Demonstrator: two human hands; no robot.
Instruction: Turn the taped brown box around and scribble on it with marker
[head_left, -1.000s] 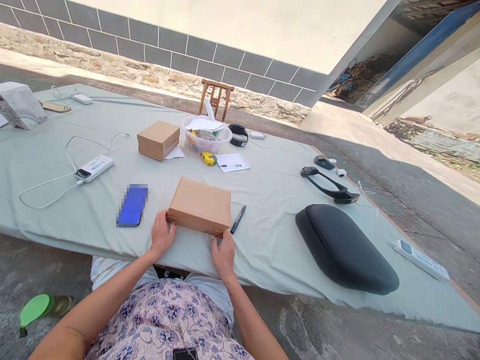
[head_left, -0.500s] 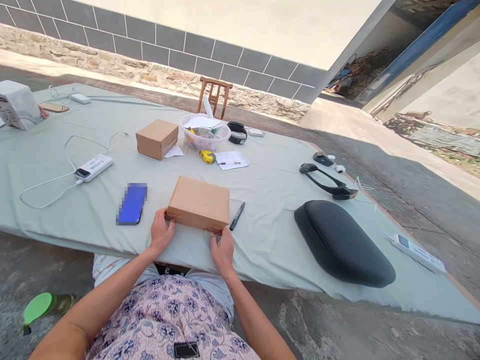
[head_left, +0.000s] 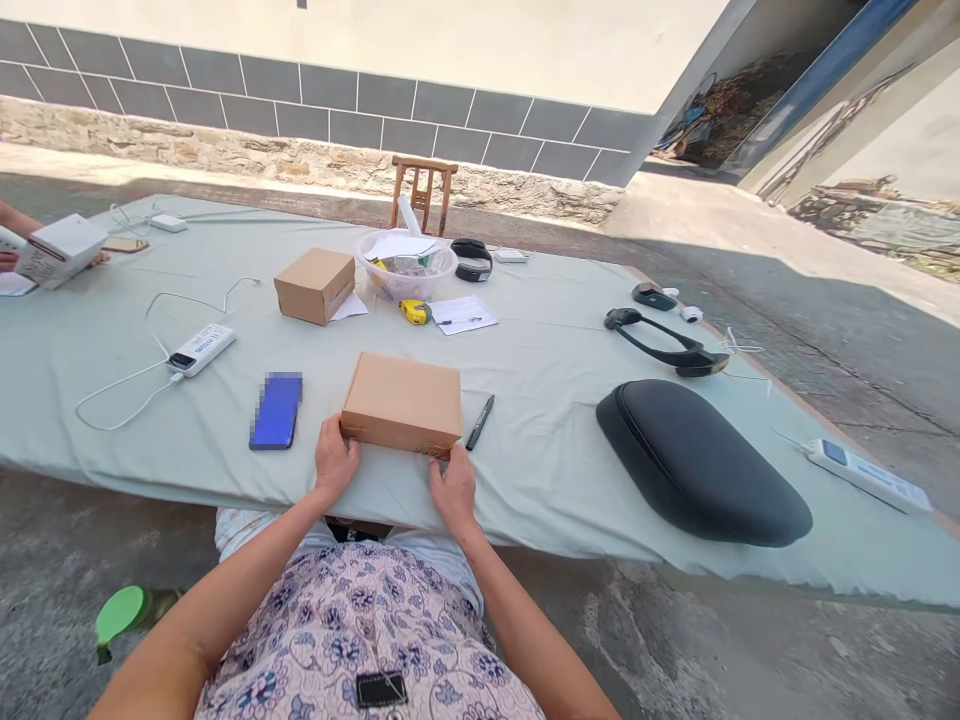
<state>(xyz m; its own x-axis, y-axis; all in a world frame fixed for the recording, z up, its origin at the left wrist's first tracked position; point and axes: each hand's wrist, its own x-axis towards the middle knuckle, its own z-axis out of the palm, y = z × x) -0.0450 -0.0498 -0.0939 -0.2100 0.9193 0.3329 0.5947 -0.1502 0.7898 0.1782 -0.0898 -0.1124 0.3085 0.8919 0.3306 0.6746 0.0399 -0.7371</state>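
A brown cardboard box (head_left: 401,404) lies flat on the pale green cloth-covered table (head_left: 540,490), close to its near edge. My left hand (head_left: 336,462) presses against the box's near left corner. My right hand (head_left: 453,490) sits at its near right corner, with the fingers against the front edge. To the box's right lies a black marker pen (head_left: 480,422). A smartphone with a blurred blue screen (head_left: 276,410) lies left of my left hand.
At the far left, a co-worker's hand (head_left: 9,260) is by a white box (head_left: 60,250). Farther back are a second cardboard box (head_left: 315,286), a plastic bowl (head_left: 406,266) and a power bank (head_left: 201,350). A black cushion (head_left: 701,462) lies on the right.
The head view has tilted and shifted, so everything sits slightly differently. The co-worker's hands now hold the white box, which has turned. My hands stay at the cardboard box.
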